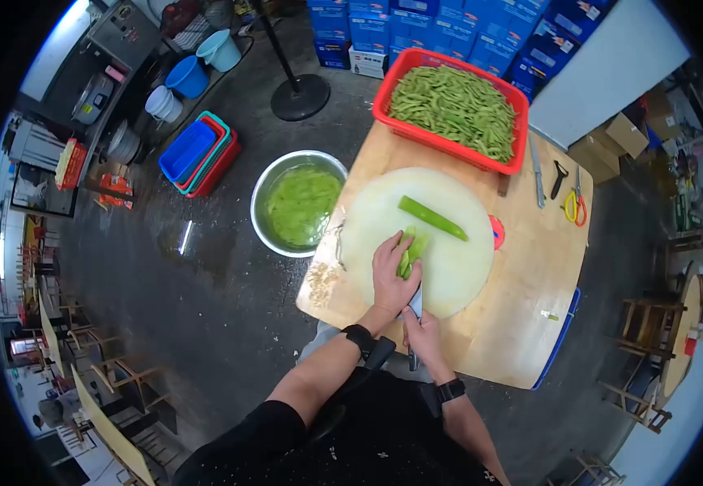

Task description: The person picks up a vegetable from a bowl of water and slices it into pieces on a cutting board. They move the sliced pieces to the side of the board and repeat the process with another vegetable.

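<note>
My left hand (393, 271) is closed over several cut green vegetable pieces (418, 241), pressing them to a round white cutting board (465, 271). In my right hand (426, 338) is a kitchen knife (416, 303), held by its dark handle. Its blade lies close beside my left hand, at the board's near edge, partly hidden by the fingers. Farther up the board, apart from both hands, lies one long green vegetable piece (432, 217) with a tapered end.
A red basket (521, 121) heaped with green strips stands at the table's far edge. Right of it lie another knife (537, 172), a black peeler (559, 178) and scissors (576, 206). On the floor to the left is a metal basin (259, 212) holding green pieces in water.
</note>
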Available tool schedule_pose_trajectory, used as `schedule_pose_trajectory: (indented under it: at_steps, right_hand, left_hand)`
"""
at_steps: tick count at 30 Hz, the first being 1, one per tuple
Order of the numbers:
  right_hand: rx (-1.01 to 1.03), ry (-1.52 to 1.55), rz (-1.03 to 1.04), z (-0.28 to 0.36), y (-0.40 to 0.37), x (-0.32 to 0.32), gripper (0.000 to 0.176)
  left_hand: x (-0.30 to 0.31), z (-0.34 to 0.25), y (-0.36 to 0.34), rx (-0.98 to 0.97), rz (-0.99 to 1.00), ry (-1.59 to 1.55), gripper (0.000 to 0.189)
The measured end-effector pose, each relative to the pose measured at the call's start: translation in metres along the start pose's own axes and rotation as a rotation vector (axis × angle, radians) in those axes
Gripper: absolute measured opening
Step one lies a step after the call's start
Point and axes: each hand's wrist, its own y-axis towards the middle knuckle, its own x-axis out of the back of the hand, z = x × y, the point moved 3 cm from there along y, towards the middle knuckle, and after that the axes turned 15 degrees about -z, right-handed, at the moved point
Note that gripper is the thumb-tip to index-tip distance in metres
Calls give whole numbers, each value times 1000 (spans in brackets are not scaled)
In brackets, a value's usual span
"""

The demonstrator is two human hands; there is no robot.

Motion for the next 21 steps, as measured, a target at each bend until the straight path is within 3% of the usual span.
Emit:
schedule_pose_trajectory:
  at_steps: [2, 6, 13, 15, 17, 18, 20, 21]
  right_hand:
    - [54, 16, 26, 10, 3, 0, 36]
    - [13, -84, -7, 33, -17, -117, 37]
    - [15, -196, 98, 67, 19, -245, 35]
    - [-113, -125, 118, 70, 20, -264, 33]
    - [-116, -144, 89, 76, 16, -266, 32]
    - [-75, -159, 49, 81, 10, -260, 32]
    - [-48, -173, 2, 85, -4, -245, 32]
    - [-28, -179, -22, 89, -7, -236, 32]
  left_hand:
    - [0, -9, 10, 15, -20, -18, 49]
    - [86, 48, 79, 36, -75, 24, 48]
    - [121, 167, 158, 252, -116, 42, 42]
    - [124, 208, 171, 273, -141, 29, 38]
    - [117, 273, 180, 719, 37, 7, 35]
    - [116, 300, 189, 723, 46, 0, 35]
    - [123, 350, 194, 1058, 93, -134, 36]
    - [131, 353, 205, 1055, 105, -136, 36]
